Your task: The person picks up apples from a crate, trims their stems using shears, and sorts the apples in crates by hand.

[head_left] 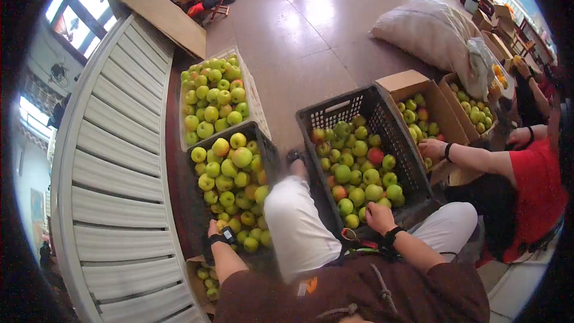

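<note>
My left hand (215,231) reaches into the near edge of a black crate (270,151) piled with green-yellow apples (229,168). A yellowish apple lies right against this hand; most of its fingers are hidden, so a grip cannot be made out. My right hand (379,218) is at the near rim of a second black crate (382,121), beside green and reddish apples (357,167). Its fingers are curled closed, and whatever may be inside them is hidden. A small red-rimmed round object (350,234) lies by my lap, left of this hand.
A white crate (254,104) of apples stands beyond the left one, beside a white slatted panel (119,203). At right, a co-worker in a red shirt (538,191) has a hand (431,150) at a cardboard box (439,104) of apples. Behind lies a large sack (421,27).
</note>
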{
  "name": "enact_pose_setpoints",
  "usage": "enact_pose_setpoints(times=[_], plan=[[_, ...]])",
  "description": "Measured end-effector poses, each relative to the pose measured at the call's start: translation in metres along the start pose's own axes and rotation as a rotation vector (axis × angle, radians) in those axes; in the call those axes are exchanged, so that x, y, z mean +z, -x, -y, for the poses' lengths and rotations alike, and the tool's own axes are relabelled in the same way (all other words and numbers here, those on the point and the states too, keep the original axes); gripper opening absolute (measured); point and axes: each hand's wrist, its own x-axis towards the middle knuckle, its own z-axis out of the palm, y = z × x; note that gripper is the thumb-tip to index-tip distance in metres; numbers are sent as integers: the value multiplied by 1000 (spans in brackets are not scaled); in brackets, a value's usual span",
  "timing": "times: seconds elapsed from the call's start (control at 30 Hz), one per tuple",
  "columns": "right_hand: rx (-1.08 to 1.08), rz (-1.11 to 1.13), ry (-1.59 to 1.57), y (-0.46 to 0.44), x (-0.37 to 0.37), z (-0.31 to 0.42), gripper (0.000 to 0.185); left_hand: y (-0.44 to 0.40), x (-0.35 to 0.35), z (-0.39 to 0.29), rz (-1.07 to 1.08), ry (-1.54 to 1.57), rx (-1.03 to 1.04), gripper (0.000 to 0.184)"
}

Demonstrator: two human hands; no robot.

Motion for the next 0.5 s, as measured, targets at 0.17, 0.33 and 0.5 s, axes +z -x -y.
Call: enact_pose_setpoints(times=[0.17, 0.33, 0.5], plan=[[3, -1, -44, 1, -1, 0, 18, -4, -6, 1, -68, 125, 130, 40], [-12, -23, -93, 2, -9, 3, 18, 80, 23, -43, 514, 208, 255, 45], [84, -131, -479, -12, 5, -3, 27, 306, 185, -110, 794, -39, 533, 54]])
